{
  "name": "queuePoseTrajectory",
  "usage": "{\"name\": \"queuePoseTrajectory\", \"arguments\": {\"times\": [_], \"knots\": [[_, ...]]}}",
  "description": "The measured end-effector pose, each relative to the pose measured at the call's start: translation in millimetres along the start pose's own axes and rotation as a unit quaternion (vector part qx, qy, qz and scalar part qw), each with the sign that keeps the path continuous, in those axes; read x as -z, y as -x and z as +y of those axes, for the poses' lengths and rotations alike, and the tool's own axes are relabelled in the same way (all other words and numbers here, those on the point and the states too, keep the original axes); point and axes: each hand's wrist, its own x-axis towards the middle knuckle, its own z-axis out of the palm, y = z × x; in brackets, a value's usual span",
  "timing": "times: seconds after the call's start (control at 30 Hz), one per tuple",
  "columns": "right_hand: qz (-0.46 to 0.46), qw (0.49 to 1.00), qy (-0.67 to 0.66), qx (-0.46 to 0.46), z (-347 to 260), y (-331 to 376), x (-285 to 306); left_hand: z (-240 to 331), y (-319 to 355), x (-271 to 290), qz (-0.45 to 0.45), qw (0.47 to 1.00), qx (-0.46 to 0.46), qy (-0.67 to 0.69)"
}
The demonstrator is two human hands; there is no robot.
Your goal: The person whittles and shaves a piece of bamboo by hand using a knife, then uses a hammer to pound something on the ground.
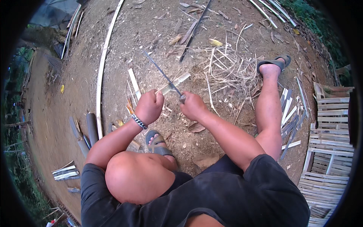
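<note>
My left hand (pixel 149 107), with a metal chain bracelet on its wrist, is closed on the near end of a pale bamboo strip (pixel 183 78). The strip slants up and to the right over the ground. In my right hand (pixel 194 107) is the handle of a long, thin-bladed knife (pixel 156 66), its blade pointing up and to the left. The blade crosses the strip a little beyond my fists; whether the edge touches it I cannot tell. My fingers hide the strip's held end and most of the handle.
Beyond my right hand lies a heap of thin shavings (pixel 234 72). A long pale pole (pixel 103 68) runs along the left; a dark bar (pixel 194 30) lies ahead. Split strips (pixel 289 113) lie by my right leg, near a slatted bamboo rack (pixel 329 151). Cut bamboo pieces (pixel 92 128) are at left.
</note>
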Motion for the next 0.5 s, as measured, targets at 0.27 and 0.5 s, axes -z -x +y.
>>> {"name": "queuePoseTrajectory", "arguments": {"times": [0.27,0.5], "knots": [[-0.048,0.998,-0.029,-0.042,23,0,4,13,4,-6,0.008,1.000,-0.006,-0.027],[0.030,0.999,-0.022,-0.022,45,-12,-2,25,-2,-8,0.027,0.999,-0.020,-0.017]]}}
